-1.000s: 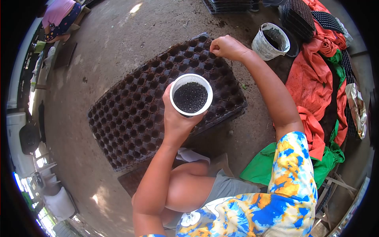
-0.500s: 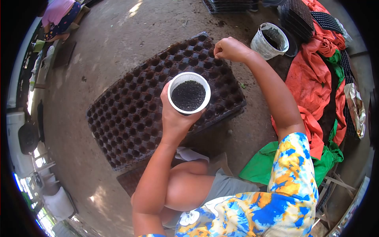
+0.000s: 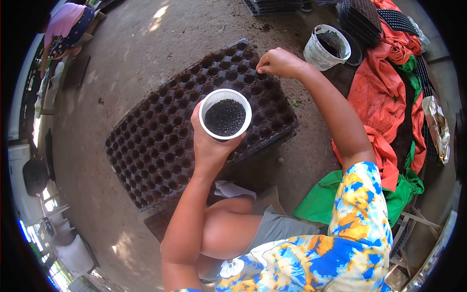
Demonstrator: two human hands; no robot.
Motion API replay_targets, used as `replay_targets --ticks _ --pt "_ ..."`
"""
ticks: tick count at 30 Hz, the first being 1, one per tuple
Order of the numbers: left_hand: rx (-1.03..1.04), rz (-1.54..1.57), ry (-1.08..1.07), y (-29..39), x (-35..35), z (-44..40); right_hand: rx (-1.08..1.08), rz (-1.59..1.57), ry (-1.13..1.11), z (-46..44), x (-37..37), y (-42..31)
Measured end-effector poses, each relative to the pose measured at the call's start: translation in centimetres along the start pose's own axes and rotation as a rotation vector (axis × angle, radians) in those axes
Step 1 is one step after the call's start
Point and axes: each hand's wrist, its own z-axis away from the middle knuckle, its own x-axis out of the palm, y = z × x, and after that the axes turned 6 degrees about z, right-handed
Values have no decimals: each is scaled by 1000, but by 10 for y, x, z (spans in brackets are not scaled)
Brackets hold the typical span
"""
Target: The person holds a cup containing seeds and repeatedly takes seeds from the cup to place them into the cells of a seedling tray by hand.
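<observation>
A black seedling tray with rows of round cells, dark soil in and around them, lies at an angle in front of me. Above its middle, my left hand is wrapped around a white plastic cup. Small black seeds cover the bottom of the cup. My right hand hovers over the tray's far right corner, thumb and fingertips pinched together. Whatever lies between those fingertips is too small to make out.
A dirty white bucket stands beyond my right hand. Red cloth and green cloth lie to the right. Stacked trays sit at the back. Another person bends down at far left.
My right hand has shifted slightly left and down along the tray's far right edge, still pinched. The cup sits a little further left in view. The other person has bent lower, arm reaching down.
</observation>
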Motion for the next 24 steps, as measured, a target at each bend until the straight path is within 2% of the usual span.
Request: replay_targets --ticks 3,12,15,18,20,22,24 --pt "4 -1 -3 -1 -1 0 -58 19 37 1 2 -1" --pt "5 7 0 1 -1 0 -41 25 -9 2 1 -3" --pt "0 6 1 3 -1 -1 -34 25 18 5 -1 -6" --pt "-6 -5 -7 4 -1 -1 6 51 138 20 -19 -24" --pt "-7 -27 -13 5 2 -1 -182 -148 235 39 -25 -49" --pt "21 -74 -54 1 5 0 -464 -62 186 54 -11 -84" --pt "-7 -134 -45 6 13 2 -467 208 51 69 13 -117"
